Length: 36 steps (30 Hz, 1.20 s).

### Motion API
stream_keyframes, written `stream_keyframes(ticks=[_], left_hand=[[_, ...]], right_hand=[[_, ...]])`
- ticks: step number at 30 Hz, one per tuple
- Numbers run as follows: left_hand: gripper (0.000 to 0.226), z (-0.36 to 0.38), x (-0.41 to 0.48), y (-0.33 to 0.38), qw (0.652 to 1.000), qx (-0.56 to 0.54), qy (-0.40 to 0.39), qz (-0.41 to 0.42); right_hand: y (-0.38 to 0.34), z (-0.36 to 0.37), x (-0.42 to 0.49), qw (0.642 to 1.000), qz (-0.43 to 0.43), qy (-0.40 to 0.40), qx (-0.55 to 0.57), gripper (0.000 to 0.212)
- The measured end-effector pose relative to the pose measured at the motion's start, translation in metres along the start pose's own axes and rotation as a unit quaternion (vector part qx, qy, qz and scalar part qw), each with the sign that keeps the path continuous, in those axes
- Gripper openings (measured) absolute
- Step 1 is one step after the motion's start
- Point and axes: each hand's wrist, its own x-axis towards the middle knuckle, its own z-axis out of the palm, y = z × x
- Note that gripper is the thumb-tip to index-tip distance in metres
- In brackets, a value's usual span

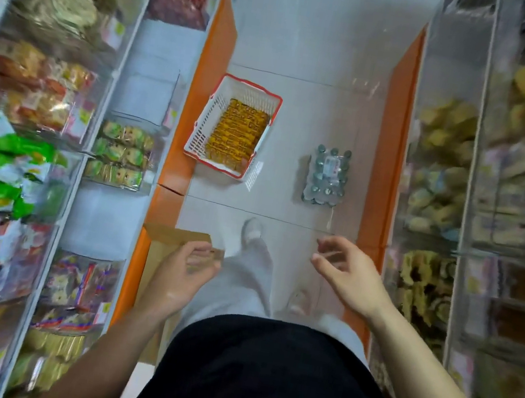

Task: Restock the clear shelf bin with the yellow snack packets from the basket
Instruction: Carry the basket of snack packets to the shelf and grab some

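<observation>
A white basket with a red rim point(204, 126) stands on the aisle floor ahead, against the left shelf base. Rows of yellow snack packets point(237, 133) fill it. My left hand point(182, 272) hangs at waist height with loosely curled fingers, holding nothing. My right hand point(346, 272) is raised to the right, fingers relaxed and spread, also holding nothing. Both hands are well short of the basket. Clear shelf bins point(129, 155) line the left shelving; I cannot tell which one takes the yellow packets.
A shrink-wrapped pack of water bottles point(327, 176) sits on the floor right of the basket. A cardboard box point(163, 244) lies by the left shelf near my feet. Clear snack bins point(438, 179) line the right side. Orange shelf bases edge the narrow aisle.
</observation>
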Motion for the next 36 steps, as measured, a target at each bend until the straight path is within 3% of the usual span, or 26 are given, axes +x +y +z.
stream_keyframes(ticks=[5, 9, 15, 19, 28, 36], left_hand=[[0.034, -0.031, 0.109, 0.047, 1.000, -0.001, -0.023, -0.007], [0.034, -0.036, 0.171, 0.128, 0.998, 0.020, -0.037, 0.047], [0.033, 0.000, 0.250, 0.255, 0.990, 0.028, -0.076, 0.119], [0.034, 0.030, 0.291, 0.304, 0.993, 0.014, -0.058, 0.102], [0.033, 0.039, 0.298, 0.321, 0.990, -0.107, 0.086, -0.042], [0.023, -0.022, 0.305, 0.277, 0.958, -0.196, 0.189, -0.093]], right_hand=[[-0.032, -0.012, 0.083, 0.999, 0.032, 0.001, -0.001, 0.038], [-0.051, -0.044, 0.108, 0.997, 0.065, 0.035, 0.001, 0.024], [-0.055, -0.116, 0.163, 0.993, 0.092, 0.074, 0.024, 0.022], [-0.053, -0.174, 0.228, 0.997, 0.073, 0.037, 0.005, 0.020], [-0.127, -0.261, 0.372, 0.989, -0.036, -0.106, -0.092, 0.021], [-0.244, -0.189, 0.443, 0.947, -0.142, -0.208, -0.199, 0.027]])
